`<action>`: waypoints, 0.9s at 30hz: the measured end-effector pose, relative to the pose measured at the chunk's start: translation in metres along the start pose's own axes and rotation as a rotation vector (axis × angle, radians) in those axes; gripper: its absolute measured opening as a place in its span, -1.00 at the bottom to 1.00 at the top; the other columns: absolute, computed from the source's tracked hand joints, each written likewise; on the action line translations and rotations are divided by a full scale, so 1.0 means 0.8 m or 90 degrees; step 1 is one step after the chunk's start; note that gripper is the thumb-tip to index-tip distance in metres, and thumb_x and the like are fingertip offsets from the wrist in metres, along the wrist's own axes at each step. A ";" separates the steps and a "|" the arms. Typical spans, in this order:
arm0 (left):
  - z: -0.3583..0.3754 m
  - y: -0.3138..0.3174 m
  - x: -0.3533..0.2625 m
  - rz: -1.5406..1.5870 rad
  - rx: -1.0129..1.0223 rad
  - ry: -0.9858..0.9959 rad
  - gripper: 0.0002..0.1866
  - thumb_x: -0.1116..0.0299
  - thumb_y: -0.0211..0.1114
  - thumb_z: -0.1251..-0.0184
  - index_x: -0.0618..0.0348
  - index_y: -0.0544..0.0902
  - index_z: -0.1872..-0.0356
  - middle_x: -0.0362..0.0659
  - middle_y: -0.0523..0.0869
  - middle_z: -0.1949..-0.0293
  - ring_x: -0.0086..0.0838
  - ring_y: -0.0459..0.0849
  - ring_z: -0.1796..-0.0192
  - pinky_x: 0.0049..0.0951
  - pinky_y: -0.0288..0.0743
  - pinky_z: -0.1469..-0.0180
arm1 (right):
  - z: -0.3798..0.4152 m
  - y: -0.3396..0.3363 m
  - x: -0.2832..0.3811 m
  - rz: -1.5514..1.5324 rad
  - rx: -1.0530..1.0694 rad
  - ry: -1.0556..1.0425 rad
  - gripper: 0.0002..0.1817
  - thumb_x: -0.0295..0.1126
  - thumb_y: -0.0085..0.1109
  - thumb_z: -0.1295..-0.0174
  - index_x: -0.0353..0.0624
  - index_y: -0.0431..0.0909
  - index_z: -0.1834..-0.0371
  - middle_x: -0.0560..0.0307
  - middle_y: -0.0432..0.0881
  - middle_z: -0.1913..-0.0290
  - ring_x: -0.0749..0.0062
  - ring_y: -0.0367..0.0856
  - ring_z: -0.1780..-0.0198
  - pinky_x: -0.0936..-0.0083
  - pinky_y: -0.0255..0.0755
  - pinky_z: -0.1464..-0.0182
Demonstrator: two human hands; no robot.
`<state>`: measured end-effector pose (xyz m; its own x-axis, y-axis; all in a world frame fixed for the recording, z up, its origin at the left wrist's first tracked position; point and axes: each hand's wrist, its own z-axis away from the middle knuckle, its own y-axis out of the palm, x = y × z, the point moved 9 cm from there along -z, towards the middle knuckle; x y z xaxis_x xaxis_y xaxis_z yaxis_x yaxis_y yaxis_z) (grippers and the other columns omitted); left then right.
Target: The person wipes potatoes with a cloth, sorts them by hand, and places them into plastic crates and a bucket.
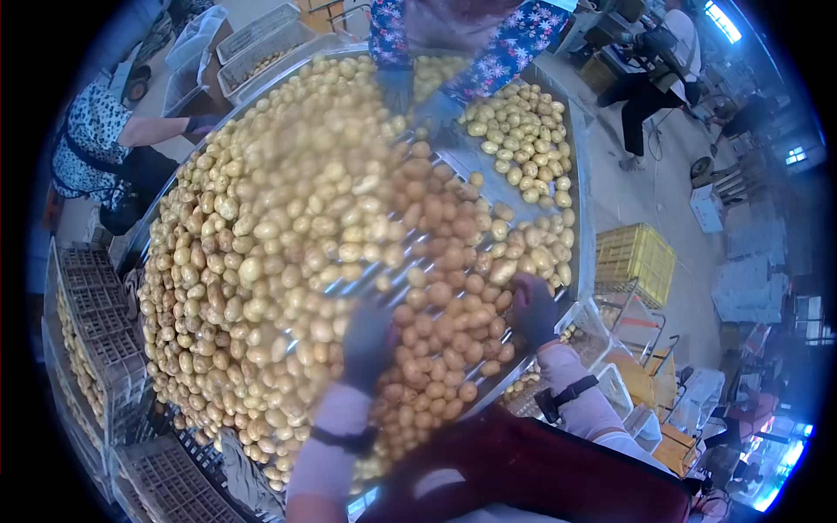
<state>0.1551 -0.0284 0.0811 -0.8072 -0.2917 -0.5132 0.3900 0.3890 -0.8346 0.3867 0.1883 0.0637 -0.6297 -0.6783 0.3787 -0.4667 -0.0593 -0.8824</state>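
Note:
Small yellow-brown potatoes (pixel 288 222) cover a wide metal sorting table (pixel 582 174) with a slatted bed. My left hand (pixel 368 344), in a dark glove, is low over the middle of the heap; motion blurs its fingers. At the right edge, my right hand (pixel 534 311) wears a similar glove and has its fingers curled beside the potatoes. Whatever it might hold is hidden. Browner potatoes (pixel 436 327) lie between my two hands, with metal bars (pixel 370 275) showing through the gaps.
Opposite me, a co-worker's gloved hands (pixel 440 109) reach into the potatoes. Another person (pixel 109 144) stands at the left side. Crates (pixel 100 301) line the left, and a yellow crate (pixel 635 260) stands at the right. Someone (pixel 658 78) walks on the floor beyond.

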 end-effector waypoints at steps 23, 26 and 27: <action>0.131 -0.069 -0.032 0.332 -0.231 -0.176 -0.70 0.34 0.41 -0.28 0.22 0.66 0.02 0.05 0.65 -0.02 -0.10 0.62 -0.08 -0.18 0.51 -0.15 | -0.022 0.094 0.033 -0.874 0.196 0.249 -0.55 -0.42 0.33 -0.16 -0.03 0.50 -0.16 0.20 0.67 0.08 0.46 0.63 0.15 0.49 0.60 0.17; 0.098 -0.104 -0.115 0.222 -0.283 -0.006 -0.66 0.30 0.40 -0.31 0.20 0.65 -0.05 0.04 0.61 -0.08 -0.09 0.60 -0.13 -0.16 0.48 -0.22 | 0.042 0.053 0.102 -1.064 0.403 0.172 -0.63 -0.35 0.20 -0.31 -0.07 0.46 -0.18 0.25 0.60 0.13 0.52 0.59 0.16 0.54 0.55 0.23; 0.078 -0.094 -0.134 0.251 -0.185 0.009 -0.64 0.27 0.36 -0.35 0.20 0.63 -0.09 0.03 0.61 -0.09 -0.08 0.59 -0.15 -0.13 0.46 -0.25 | 0.079 0.010 0.168 -1.251 0.579 0.400 -0.69 -0.26 0.07 -0.40 -0.11 0.46 -0.13 0.23 0.57 0.16 0.49 0.58 0.20 0.49 0.51 0.26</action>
<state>0.2400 -0.0807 0.1863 -0.6299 -0.0626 -0.7742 0.5290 0.6952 -0.4866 0.3375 0.0502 0.0901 -0.0301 0.8563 0.5155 -0.3572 -0.4909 0.7946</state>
